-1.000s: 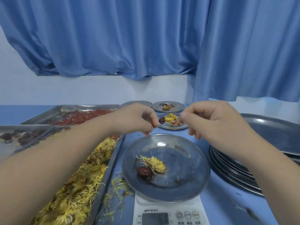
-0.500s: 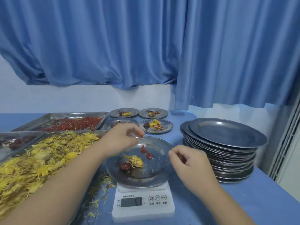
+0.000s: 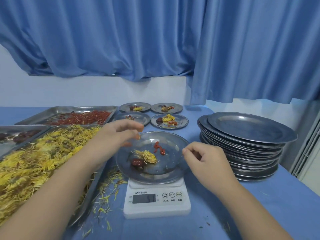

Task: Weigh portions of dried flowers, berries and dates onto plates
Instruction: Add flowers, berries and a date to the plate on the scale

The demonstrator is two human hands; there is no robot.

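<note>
The plate (image 3: 170,164) sits on the scale (image 3: 156,207) and holds 1 date (image 3: 136,162), a flower tuft (image 3: 146,155) and a few berries (image 3: 159,148). The left hand (image 3: 119,134) is above the scale's left side, too blurred to tell its fingers' state. The right hand (image 3: 205,159) is above the scale's right side, its fingers curled together and empty.

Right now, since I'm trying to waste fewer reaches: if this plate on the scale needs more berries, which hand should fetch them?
Left, probably. The left hand hovers over the far-left rim of the plate, nearest the berry tray; the right hand sits at its right rim and would cross over it.
</note>
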